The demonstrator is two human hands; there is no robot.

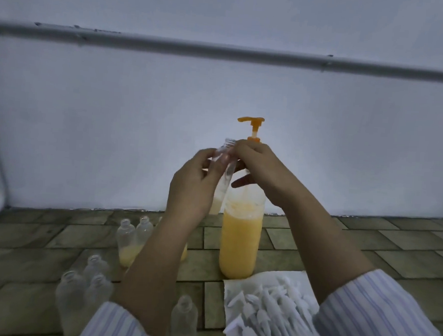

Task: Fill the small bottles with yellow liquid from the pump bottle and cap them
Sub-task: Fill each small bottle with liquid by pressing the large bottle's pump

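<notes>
A tall pump bottle (240, 245) about two-thirds full of yellow liquid stands on the tiled floor, its orange pump head (252, 120) raised with the spout pointing left. My left hand (195, 187) grips a small clear bottle (224, 165), lifted and tilted, its open neck just below the spout. A little yellow liquid shows at its bottom. My right hand (257, 165) holds the same bottle's upper part, in front of the pump bottle's neck. Both forearms hide part of the floor behind them.
Small bottles with some yellow liquid (128, 242) stand left of the pump bottle. Several empty clear bottles (94, 285) stand nearer, at lower left and centre (185, 320). A white paper (257, 278) holds several white caps (270, 310) at lower right. A wall with a pipe (223, 50) rises behind.
</notes>
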